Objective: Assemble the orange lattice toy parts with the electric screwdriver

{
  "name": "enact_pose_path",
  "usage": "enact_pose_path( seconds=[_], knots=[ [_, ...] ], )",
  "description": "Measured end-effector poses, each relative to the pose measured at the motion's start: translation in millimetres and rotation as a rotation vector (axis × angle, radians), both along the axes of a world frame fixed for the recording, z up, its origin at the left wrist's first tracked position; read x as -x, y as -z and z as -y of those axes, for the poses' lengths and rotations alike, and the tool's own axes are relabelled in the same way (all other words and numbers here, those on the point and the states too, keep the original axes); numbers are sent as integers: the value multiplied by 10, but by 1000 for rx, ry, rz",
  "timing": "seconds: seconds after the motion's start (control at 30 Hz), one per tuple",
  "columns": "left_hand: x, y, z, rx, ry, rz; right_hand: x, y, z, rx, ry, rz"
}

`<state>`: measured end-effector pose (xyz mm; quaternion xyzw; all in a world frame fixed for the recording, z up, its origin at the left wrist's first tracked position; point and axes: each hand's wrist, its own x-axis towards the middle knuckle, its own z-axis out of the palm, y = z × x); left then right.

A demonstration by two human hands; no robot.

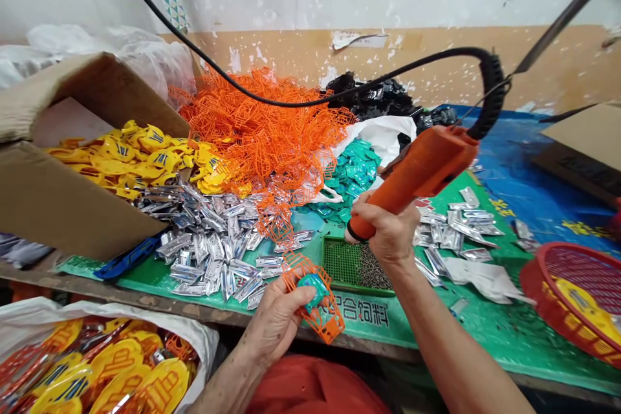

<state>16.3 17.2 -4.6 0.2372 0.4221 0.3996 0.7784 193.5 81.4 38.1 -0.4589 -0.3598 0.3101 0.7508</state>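
In my left hand (276,318), thumb on top, I grip an orange plastic lattice frame (332,328) with a teal plastic piece (317,286) lying on it. My right hand (392,233) is wrapped round an orange electric screwdriver (420,168), tilted with its dark-banded, pale nose down to the left. That nose is over a green mesh tray (341,265), whose right part holds many small metal screws (376,266). The screwdriver's tip is too small to make out. Behind the tray lies a heap of teal pieces (356,165).
Silvery parts (208,259) lie scattered on the green tabletop. Orange frames (262,123) are heaped behind them. A cardboard box (72,200) spills yellow parts (160,155). A red basket (538,278) stands right, a white sack (206,343) front left. A black cable (291,103) hangs across.
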Motion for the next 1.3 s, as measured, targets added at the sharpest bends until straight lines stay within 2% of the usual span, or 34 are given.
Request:
enact_pose_path(
  seconds=[0.4,0.9,1.1,1.3],
  knots=[
    [58,85,-37,7,26,-2,79,152,-107,31,-16,67],
    [44,74,-64,25,11,15,77,198,-123,35,8,113],
    [39,47,-62,26,6,11,88,159,-108,40,-37,128],
    [34,49,-61,18,8,27,76,151,-118,9,-17,100]
  ],
)
